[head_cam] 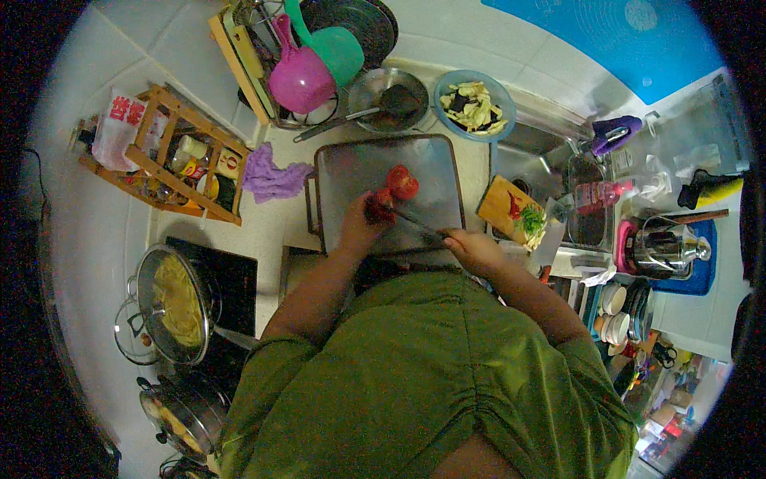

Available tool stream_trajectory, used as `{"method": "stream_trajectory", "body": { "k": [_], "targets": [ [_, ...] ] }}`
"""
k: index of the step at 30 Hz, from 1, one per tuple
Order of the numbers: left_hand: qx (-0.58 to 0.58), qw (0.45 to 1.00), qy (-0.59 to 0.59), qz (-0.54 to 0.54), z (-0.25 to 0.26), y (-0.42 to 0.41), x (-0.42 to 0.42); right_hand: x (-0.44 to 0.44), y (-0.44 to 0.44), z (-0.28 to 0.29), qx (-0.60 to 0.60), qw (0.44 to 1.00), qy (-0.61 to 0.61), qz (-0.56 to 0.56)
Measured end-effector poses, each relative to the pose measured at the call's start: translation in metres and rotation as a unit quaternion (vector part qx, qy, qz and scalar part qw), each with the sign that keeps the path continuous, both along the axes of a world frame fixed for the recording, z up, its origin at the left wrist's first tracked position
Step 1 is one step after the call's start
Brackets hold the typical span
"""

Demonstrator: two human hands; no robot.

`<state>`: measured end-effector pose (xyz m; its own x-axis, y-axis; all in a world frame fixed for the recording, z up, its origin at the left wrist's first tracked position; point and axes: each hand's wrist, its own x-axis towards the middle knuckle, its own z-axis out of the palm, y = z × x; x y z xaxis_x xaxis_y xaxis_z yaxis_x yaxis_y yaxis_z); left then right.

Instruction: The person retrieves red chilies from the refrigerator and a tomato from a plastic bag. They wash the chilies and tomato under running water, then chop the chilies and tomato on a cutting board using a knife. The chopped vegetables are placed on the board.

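My left hand (pixel 362 220) steadies a red tomato piece (pixel 383 196) on a rectangular grey cutting board (pixel 353 161), which has a dark rim and a side handle. The handle of a kitchen knife (pixel 419 225) is in my right hand (pixel 476 250). Its narrow blade slants up and left to the tomato, close to my left fingers. Whether the blade is inside the flesh cannot be made out. Just beyond lie cut tomato halves (pixel 402 182), with one cut face showing. My left fingertips are dark and partly hidden.
Behind the board stand a frying pan (pixel 365 90) and a blue bowl (pixel 446 123) of pale and dark pieces. To the right, a small wooden board (pixel 497 203) with chopped greens rests over the sink (pixel 529 146). A purple cloth (pixel 272 173), spice rack (pixel 191 206) and lidded pan (pixel 176 299) are left.
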<state>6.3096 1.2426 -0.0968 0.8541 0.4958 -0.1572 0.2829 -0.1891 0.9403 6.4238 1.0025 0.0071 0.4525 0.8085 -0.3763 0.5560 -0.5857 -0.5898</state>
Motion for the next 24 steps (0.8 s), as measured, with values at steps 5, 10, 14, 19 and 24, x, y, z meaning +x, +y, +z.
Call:
{"method": "stream_trajectory", "body": {
  "k": [5,10,14,19,24],
  "targets": [
    [0.045,0.996,-0.071,0.041,-0.020,-0.004,-0.002,-0.005,0.006,0.013,-0.033,0.999,-0.011,0.038],
    [0.012,0.992,-0.113,0.059,0.007,-0.009,0.003,-0.006,0.006,-0.007,-0.018,0.997,-0.064,0.045],
    [-0.039,0.995,-0.056,0.067,0.059,-0.016,0.005,-0.007,0.007,-0.006,-0.019,0.996,-0.074,0.039],
    [0.025,0.997,-0.069,0.039,0.042,-0.007,0.003,-0.007,0.019,-0.008,-0.063,0.996,-0.050,0.028],
    [0.054,0.996,-0.057,0.041,0.029,-0.001,0.005,-0.002,0.041,-0.021,-0.071,0.995,-0.055,0.034]
  ]
}}
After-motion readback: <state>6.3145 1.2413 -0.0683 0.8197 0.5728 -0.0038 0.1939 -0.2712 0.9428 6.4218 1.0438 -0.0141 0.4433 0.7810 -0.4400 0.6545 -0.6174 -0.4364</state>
